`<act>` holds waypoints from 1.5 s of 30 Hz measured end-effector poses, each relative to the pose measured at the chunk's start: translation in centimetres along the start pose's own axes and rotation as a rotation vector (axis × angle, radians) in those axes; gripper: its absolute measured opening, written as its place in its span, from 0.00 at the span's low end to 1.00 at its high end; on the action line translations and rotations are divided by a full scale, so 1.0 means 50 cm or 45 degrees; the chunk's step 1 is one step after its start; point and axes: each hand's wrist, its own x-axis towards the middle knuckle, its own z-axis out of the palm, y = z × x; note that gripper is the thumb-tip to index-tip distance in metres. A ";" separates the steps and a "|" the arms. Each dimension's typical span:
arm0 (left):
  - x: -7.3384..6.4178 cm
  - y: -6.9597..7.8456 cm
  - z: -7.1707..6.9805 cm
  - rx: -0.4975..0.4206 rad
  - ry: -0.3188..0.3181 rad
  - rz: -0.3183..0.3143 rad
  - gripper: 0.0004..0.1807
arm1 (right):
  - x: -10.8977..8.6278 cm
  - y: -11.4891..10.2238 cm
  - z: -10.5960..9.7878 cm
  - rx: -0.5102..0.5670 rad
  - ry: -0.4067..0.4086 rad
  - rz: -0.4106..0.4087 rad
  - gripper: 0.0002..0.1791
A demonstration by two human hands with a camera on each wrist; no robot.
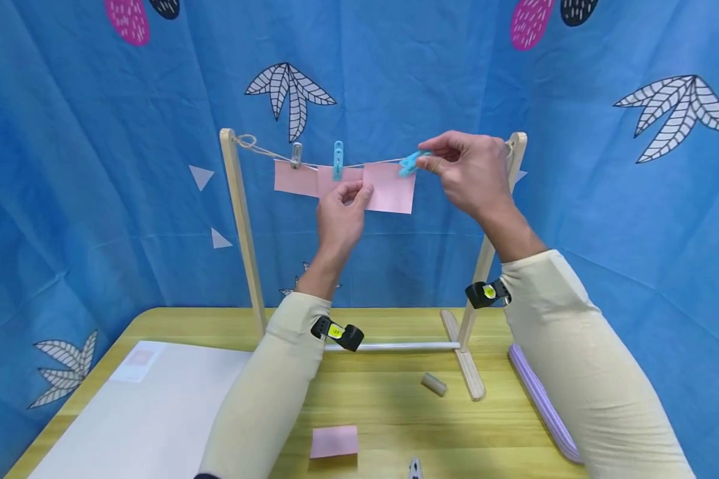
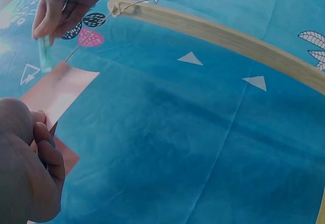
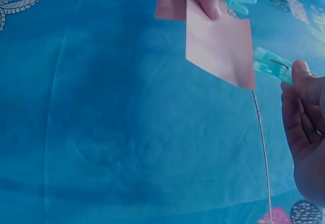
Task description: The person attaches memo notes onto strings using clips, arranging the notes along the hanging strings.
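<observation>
In the head view my left hand [image 1: 341, 216] pinches a pink paper square [image 1: 389, 189] by its left edge, holding it up against the string. My right hand [image 1: 470, 169] pinches a light blue clothespin [image 1: 409, 163] between thumb and fingers, its jaws at the paper's upper right corner. The right wrist view shows this clothespin [image 3: 273, 65] at the edge of the paper [image 3: 218, 46]. Left along the string hang two more pink papers, one [image 1: 296, 179] under a clear clothespin [image 1: 296, 154], the other under an upright blue clothespin [image 1: 338, 161], partly hidden behind my left hand.
The string runs between two wooden posts [image 1: 242, 226] joined low down by a metal rod [image 1: 395, 346]. On the table lie a white board [image 1: 156, 406], a pink paper pad [image 1: 334, 442], a small grey-brown cylinder [image 1: 434, 384], a purple ribbed bar [image 1: 542, 402] and a clip tip [image 1: 415, 469].
</observation>
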 end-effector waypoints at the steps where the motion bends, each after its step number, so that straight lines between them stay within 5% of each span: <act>1: 0.000 0.000 0.000 0.004 -0.003 -0.001 0.16 | 0.010 -0.002 0.000 -0.004 -0.005 -0.004 0.13; 15: 0.006 -0.004 0.004 -0.053 0.005 -0.029 0.16 | 0.084 -0.033 0.020 -0.135 -0.295 -0.026 0.10; 45: 0.013 -0.028 0.008 -0.008 0.016 -0.049 0.17 | 0.102 -0.055 0.045 -0.275 -0.556 0.039 0.16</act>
